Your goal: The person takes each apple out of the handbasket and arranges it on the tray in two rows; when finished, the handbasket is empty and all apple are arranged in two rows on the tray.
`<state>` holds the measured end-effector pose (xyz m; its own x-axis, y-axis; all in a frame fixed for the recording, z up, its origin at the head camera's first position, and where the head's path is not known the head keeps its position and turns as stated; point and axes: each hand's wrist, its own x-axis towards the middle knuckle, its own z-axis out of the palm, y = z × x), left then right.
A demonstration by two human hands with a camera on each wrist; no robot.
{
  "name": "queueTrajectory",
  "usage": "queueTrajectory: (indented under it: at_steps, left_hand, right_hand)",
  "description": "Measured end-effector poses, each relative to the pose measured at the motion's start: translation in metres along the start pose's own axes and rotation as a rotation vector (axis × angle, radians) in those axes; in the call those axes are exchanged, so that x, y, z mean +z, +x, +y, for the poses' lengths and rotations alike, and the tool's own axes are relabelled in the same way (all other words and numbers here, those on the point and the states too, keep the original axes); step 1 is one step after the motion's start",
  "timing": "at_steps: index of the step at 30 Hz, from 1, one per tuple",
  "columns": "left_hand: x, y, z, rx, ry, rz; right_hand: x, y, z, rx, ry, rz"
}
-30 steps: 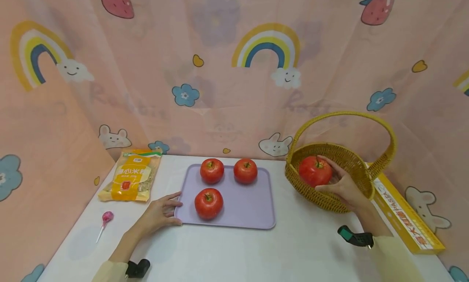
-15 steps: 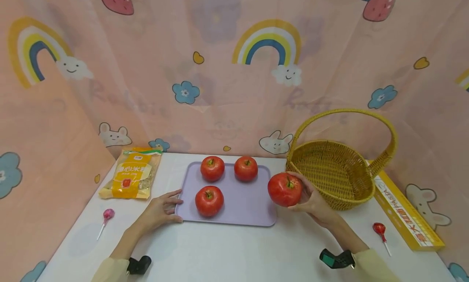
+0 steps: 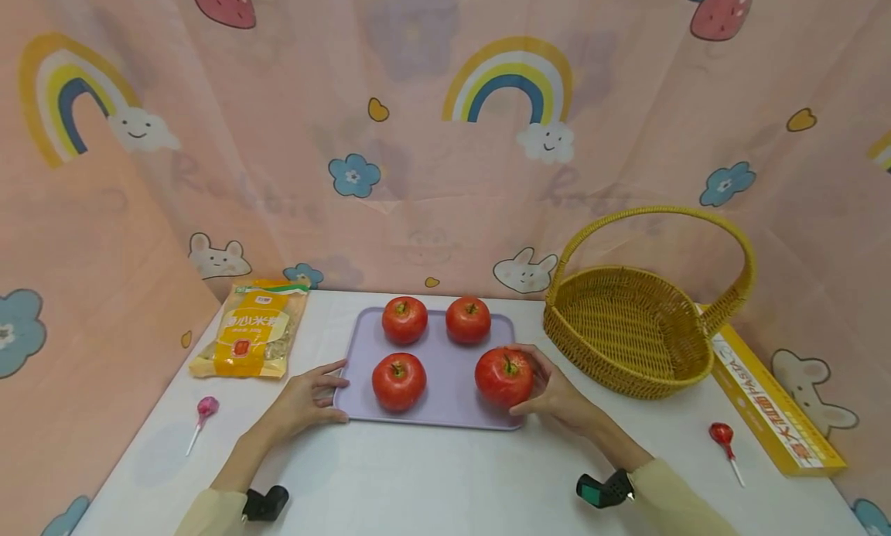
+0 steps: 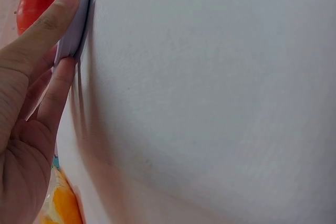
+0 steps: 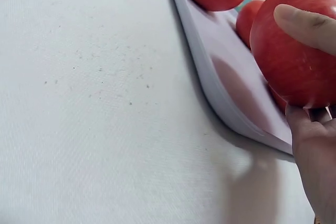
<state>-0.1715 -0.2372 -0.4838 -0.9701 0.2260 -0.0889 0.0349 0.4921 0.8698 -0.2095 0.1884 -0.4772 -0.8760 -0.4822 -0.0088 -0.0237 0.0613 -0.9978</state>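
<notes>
My right hand [image 3: 553, 393] holds a large tomato [image 3: 500, 377] over the front right part of a lilac tray [image 3: 445, 381]. In the right wrist view, thumb and fingers grip the tomato [image 5: 294, 51], and its shadow falls on the tray [image 5: 239, 85]. Whether it touches the tray is unclear. Three other tomatoes sit on the tray: back left [image 3: 404, 320], back right [image 3: 468, 321] and front left [image 3: 399, 383]. My left hand [image 3: 306, 401] holds the tray's front left corner, its thumb and fingers against the rim [image 4: 79, 24].
A yellow wicker basket [image 3: 626, 327] with a tall handle stands at the right. Beside it lie a yellow pasta box [image 3: 776, 404] and a red lollipop [image 3: 722, 435]. A yellow food packet [image 3: 250, 331] and a pink lollipop [image 3: 206, 407] lie at the left.
My right hand has lifted the tomato out of the basket and carried it left over the tray's front right part. My left hand has stayed at the tray's edge.
</notes>
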Motion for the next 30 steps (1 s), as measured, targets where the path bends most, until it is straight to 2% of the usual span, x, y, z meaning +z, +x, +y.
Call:
queueTrajectory:
  at_steps: [7, 13, 17, 25, 30]
  left_hand:
    - [0.001, 0.001, 0.000, 0.015, 0.003, -0.017]
    - [0.003, 0.001, -0.001, 0.028, 0.012, -0.019]
    - [0.003, 0.000, -0.001, 0.028, -0.004, -0.018]
    - [0.004, 0.000, -0.002, 0.016, -0.018, -0.010]
    - [0.004, -0.001, -0.001, 0.010, -0.010, -0.012]
  right_hand:
    - [0.009, 0.009, 0.010, 0.042, -0.051, -0.006]
    - [0.018, 0.017, 0.010, 0.040, -0.115, -0.002]
    - [0.020, 0.023, 0.009, 0.040, -0.134, -0.035]
    - [0.022, 0.029, 0.005, 0.109, -0.137, -0.114]
    - [0.022, 0.029, 0.003, 0.117, -0.166, -0.130]
